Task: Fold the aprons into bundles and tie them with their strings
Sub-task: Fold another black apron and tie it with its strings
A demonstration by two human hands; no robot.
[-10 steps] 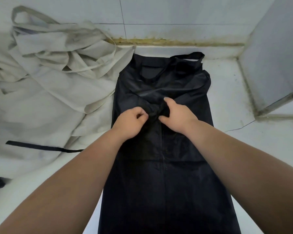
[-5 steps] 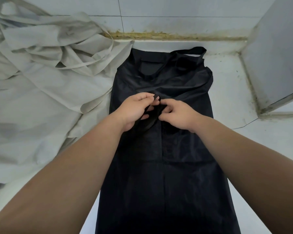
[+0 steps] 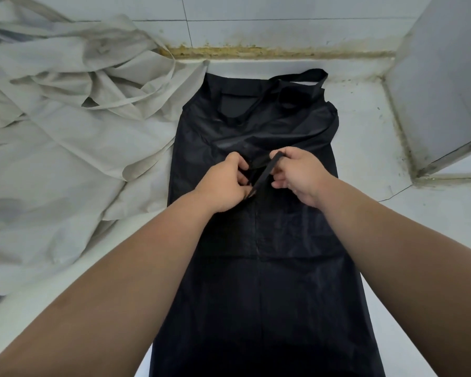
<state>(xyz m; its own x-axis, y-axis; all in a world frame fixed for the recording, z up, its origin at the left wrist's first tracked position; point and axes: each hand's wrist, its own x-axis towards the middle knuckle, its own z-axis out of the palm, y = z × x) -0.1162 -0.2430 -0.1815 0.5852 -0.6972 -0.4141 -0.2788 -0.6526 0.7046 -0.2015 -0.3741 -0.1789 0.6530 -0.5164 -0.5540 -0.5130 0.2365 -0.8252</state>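
So your black apron [image 3: 256, 295] is laid out flat and long on the white desk [image 3: 365, 148], running from 6 o'clock right under you up to 12 o'clock, where its neck loop [image 3: 302, 76] lies at the far end close to the tiled wall [image 3: 283, 20]. Both your hands are over the middle of it, close together but not touching. Your left hand [image 3: 223, 186] has the fingers curled in, and its grip is clamped on the black string [image 3: 267, 171], though the fingertips are tucked under so I can't tell exactly how they pinch it. Your right hand [image 3: 299, 175], just at 3 o'clock of the left one, has the string pinched between thumb and index finger; the band goes over the index finger and slants down toward 7 o'clock into the left hand. The other right fingers are curled loosely under. The string looks lifted a bit off the fabric between the two grips, and a second short stretch of it crosses between the hands a little higher up. Off at 10 o'clock there's a rumpled heap of pale aprons [image 3: 65, 131] with their strings looping around, its edge touching the black apron's left side. A grimy yellowish seam [image 3: 256, 51] runs along the wall's foot, and a grey panel [image 3: 446, 91] stands at 2 o'clock.
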